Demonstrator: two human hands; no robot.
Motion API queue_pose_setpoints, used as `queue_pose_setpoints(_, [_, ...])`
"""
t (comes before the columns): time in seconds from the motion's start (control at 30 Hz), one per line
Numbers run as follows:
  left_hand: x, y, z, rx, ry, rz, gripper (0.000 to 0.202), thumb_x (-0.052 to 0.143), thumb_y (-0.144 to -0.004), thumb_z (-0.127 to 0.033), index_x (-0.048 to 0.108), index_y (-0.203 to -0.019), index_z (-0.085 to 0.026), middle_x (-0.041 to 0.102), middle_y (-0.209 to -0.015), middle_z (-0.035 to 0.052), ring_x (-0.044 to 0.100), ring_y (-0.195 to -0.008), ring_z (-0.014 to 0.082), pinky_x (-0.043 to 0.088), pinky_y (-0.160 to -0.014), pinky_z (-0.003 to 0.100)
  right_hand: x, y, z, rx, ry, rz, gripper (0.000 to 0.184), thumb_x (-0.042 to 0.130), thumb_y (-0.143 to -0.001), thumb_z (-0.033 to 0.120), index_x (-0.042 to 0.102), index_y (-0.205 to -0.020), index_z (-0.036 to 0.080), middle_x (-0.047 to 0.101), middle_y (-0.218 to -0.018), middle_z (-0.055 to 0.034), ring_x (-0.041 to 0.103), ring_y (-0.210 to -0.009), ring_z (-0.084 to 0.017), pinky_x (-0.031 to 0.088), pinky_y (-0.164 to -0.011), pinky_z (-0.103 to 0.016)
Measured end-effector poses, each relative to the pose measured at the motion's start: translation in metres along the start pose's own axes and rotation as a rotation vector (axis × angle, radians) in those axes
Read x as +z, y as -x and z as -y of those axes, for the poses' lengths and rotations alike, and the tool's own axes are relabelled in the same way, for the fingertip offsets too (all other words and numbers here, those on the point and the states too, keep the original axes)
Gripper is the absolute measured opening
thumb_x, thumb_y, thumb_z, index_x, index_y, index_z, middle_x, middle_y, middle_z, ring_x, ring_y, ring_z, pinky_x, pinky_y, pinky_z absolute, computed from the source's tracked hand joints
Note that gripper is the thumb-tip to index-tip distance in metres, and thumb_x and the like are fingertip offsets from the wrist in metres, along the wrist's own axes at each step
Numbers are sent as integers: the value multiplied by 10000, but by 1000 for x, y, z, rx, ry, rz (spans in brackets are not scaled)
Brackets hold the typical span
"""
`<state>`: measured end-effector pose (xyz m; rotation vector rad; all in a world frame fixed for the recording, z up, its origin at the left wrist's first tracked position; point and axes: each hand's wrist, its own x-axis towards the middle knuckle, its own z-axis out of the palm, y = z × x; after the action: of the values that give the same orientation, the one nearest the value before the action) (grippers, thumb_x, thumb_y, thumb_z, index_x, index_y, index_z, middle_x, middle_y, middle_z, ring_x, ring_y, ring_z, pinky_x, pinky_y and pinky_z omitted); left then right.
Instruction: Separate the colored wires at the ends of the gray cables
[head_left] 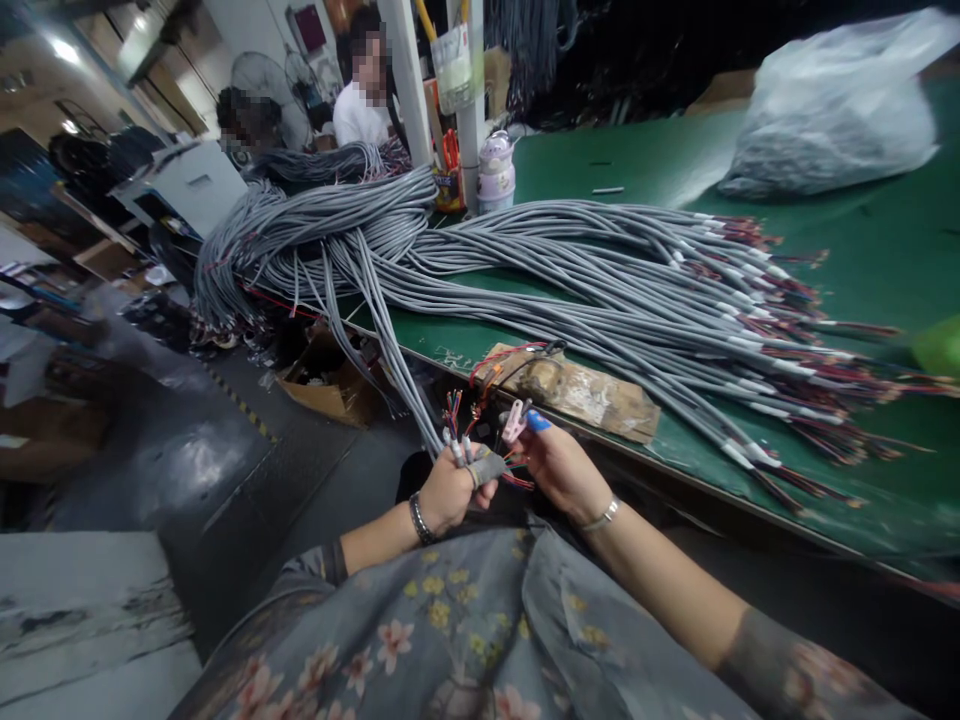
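My left hand [445,496] is closed around the ends of several grey cables [397,365], which hang down from the bench. Thin coloured wires [453,408] fan out of the cut ends, and some stick out past my thumb, which has grey tape [489,467] around it. Close beside it, my right hand [568,474] pinches a small pink clip-like tool [515,422]. Blue tape [537,421] covers one of its fingertips. The tool is near the wires; whether it touches one I cannot tell.
A large bundle of grey cables [525,245] lies across the green bench [637,165], stripped ends to the right. Cardboard [611,400] sits at its edge. A plastic bag [832,110], a pink bottle [496,175] and a post stand behind. Two people are at the back left; a carton [337,395] is below.
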<state>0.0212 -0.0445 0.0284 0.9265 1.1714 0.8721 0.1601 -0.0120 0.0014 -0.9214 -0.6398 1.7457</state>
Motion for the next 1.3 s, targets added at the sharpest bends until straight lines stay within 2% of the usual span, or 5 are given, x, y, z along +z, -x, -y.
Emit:
queue_pose_setpoints(0.17, [5,-1,-5,-11,2,-14,441,717,-560,-548,506,-491,-166,456,-392,-40,340,-325,44,259,-331,188,0,3,0,-176,207,-123,406,645,-692,640,622,-619,242,561,-586,-9,430,-532,-151,382,-528,-299])
queue_pose_setpoints(0.37, [7,-2,-3,-25,6,-17,447,738,-539,-537,494,-484,-166,446,-380,-40,350,-330,47,263,-334,183,2,-7,-2,30,-37,-10,421,744,-579,624,656,-684,225,585,-634,7,494,-575,-144,424,-550,-282])
queue_pose_setpoints(0.53, [6,-4,2,-29,-17,-23,434,727,-565,-525,495,-493,-165,453,-386,-38,353,-335,46,267,-344,181,2,-12,-6,14,-121,-72,414,796,-539,582,657,-691,223,621,-657,10,536,-601,-148,437,-565,-280])
queue_pose_setpoints(0.83, [3,3,1,2,-20,-15,460,714,-586,-566,499,-507,-167,455,-399,-40,359,-338,49,275,-351,187,3,-3,1,123,-124,48,449,640,-660,687,662,-711,242,651,-709,-16,533,-563,-142,450,-535,-275])
queue_pose_setpoints(1.3, [4,1,8,69,36,-85,472,701,-624,-567,513,-495,-154,499,-416,-16,390,-334,52,292,-349,189,-4,-3,-2,119,-187,25,367,805,-582,521,700,-750,212,654,-688,15,526,-557,-91,463,-507,-203])
